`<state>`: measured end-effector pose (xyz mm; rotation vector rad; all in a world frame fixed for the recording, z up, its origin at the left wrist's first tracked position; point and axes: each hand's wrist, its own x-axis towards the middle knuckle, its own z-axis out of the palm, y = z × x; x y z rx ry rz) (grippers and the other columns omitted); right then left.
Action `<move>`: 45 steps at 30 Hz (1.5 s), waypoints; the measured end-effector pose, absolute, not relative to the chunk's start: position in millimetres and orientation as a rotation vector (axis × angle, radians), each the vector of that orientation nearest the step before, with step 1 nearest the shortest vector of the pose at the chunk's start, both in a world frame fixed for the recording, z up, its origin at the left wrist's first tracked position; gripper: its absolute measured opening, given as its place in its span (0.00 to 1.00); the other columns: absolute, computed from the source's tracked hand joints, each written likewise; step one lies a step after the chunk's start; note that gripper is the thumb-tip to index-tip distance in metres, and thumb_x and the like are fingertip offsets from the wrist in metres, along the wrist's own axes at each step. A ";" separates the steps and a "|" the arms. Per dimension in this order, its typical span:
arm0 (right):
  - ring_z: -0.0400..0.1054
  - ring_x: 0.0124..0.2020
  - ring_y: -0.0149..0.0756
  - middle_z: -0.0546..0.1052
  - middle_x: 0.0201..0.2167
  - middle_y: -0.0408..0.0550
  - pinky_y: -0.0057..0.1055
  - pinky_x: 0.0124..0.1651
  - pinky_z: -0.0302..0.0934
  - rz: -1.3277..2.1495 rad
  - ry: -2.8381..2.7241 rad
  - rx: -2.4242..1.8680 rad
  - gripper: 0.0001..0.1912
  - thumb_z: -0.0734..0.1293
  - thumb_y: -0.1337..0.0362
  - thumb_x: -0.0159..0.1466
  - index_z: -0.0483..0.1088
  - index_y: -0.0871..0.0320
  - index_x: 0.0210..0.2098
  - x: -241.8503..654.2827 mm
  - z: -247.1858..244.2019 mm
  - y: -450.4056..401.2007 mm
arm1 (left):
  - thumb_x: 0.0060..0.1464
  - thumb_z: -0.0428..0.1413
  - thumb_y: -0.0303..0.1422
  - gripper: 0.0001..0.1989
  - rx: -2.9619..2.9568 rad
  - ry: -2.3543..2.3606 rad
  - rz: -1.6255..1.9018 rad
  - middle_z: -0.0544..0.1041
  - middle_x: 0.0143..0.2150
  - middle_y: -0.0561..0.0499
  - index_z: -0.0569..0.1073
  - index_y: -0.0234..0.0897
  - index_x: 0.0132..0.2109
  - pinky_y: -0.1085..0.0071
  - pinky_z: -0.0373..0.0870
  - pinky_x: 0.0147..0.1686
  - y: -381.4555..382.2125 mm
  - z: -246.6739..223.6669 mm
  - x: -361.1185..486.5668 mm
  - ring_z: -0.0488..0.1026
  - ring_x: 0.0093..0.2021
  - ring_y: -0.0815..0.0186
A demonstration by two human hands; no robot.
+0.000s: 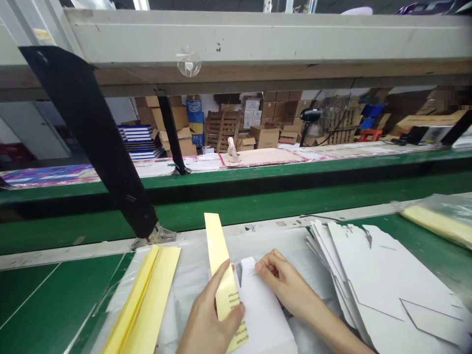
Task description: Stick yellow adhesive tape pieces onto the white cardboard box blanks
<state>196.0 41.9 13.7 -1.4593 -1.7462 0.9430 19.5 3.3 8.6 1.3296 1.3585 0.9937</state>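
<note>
My left hand (214,309) is closed around a long yellow printed strip (217,246), with its thumb over the lines of dark print. Beneath and beside the strip lies a white cardboard piece (263,314), partly folded, with a narrow flap at its far end. At that flap, the thumb and fingers of my right hand (282,278) are pinched together on the edge; a small shiny clear patch shows by the fingertips. More yellow strips (155,295) rest to the left. On the right is a stack of flat white die-cut cardboard blanks (391,280).
Clear plastic sheeting (184,275) covers the green worktop (33,285). A bagged yellow bundle (438,221) sits at far right. A black-wrapped post (92,142) slants up at left to an overhead shelf (258,39). Beyond runs a green conveyor (236,201), with stacked cartons behind.
</note>
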 end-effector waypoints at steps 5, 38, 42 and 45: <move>0.58 0.28 0.31 0.60 0.26 0.42 0.27 0.29 0.55 0.931 -1.760 -1.493 0.14 0.56 0.57 0.60 0.60 0.57 0.22 195.3 13.0 42.1 | 0.41 0.56 0.30 0.32 1.344 1.361 0.983 0.71 0.50 0.46 0.60 0.39 0.56 0.65 0.65 0.48 3.4 8.1 19.4 0.70 0.46 0.57; 0.65 0.28 0.36 0.69 0.22 0.41 0.27 0.28 0.52 0.823 -1.858 -1.688 0.10 0.53 0.60 0.61 0.63 0.53 0.36 198.4 21.3 36.2 | 0.39 0.60 0.34 0.34 1.060 1.210 1.039 0.67 0.54 0.44 0.59 0.37 0.55 0.67 0.68 0.43 6.2 15.1 20.2 0.69 0.46 0.57; 0.67 0.34 0.39 0.74 0.30 0.45 0.30 0.34 0.57 0.717 -1.764 -1.668 0.14 0.52 0.58 0.61 0.63 0.52 0.41 201.8 44.7 32.4 | 0.40 0.61 0.36 0.35 0.956 1.125 1.126 0.65 0.55 0.44 0.57 0.40 0.55 0.68 0.68 0.40 5.7 27.3 15.2 0.69 0.47 0.57; 0.67 0.39 0.42 0.73 0.38 0.49 0.32 0.38 0.58 0.499 -1.628 -1.671 0.16 0.54 0.55 0.60 0.64 0.53 0.42 236.0 64.7 33.3 | 0.41 0.60 0.36 0.34 0.947 1.150 1.152 0.65 0.55 0.45 0.57 0.42 0.55 0.70 0.68 0.39 5.4 31.7 12.3 0.70 0.44 0.59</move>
